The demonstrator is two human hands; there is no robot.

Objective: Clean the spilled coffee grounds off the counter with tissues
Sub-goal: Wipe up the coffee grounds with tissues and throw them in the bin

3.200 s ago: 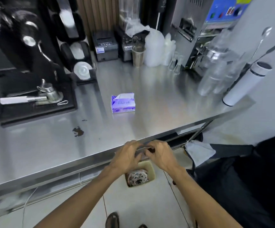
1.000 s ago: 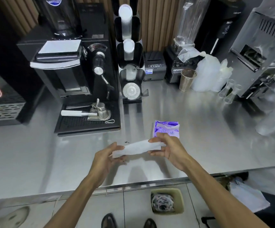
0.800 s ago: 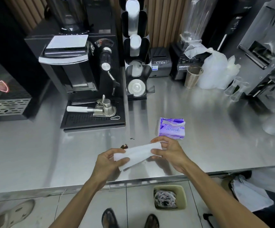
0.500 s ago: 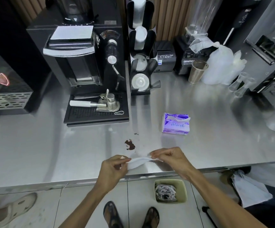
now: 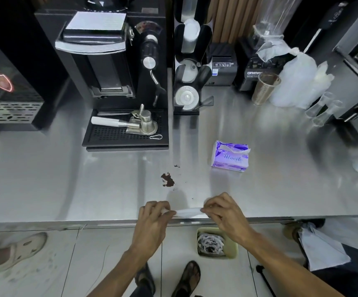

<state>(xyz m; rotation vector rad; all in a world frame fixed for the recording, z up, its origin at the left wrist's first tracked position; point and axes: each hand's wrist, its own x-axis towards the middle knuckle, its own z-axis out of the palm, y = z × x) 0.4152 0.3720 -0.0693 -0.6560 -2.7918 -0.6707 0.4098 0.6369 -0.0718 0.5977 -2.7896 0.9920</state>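
A dark brown patch of coffee grounds (image 5: 167,180) lies on the steel counter (image 5: 66,185), with a few specks beside it. A purple tissue pack (image 5: 230,156) sits to its right. Over the counter's front edge, my left hand (image 5: 152,221) and my right hand (image 5: 224,213) pinch the two ends of a folded white tissue (image 5: 188,212). The tissue hangs just nearer to me than the grounds and does not touch them.
A black coffee machine (image 5: 109,61) with a drip tray (image 5: 126,133) and portafilter stands behind the spill. A cup dispenser (image 5: 190,82), metal cup (image 5: 264,88) and plastic bags line the back. On the floor below is a small bin (image 5: 216,243) with used tissues.
A tissue was pulled from the pack and taken in both hands. My hands drew it back to the counter's front edge and folded it narrower, uncovering the grounds.
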